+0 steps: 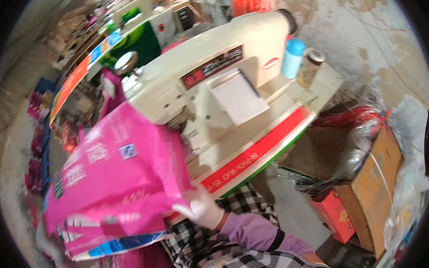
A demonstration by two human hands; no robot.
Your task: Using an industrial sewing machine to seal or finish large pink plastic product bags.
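Observation:
A large bright pink printed bag [141,174] lies over the left end of a cream sewing machine [217,62], its upper right part at the needle area. My right hand [202,209], in a white glove, is closed on the bag's lower right edge, near the front of the machine bed. At the bag's lower left corner, a blurred pale shape looks like my gloved left hand [51,246]; its fingers are smeared by motion. Blue and white printing [123,245] shows along the bag's lower edge.
A light blue bottle [293,58] and a lidded jar [311,66] stand at the machine's right end. To the right are a wooden box [375,189], a red box [333,216] and clear plastic with red strands. More pink bags [36,145] lie along the left.

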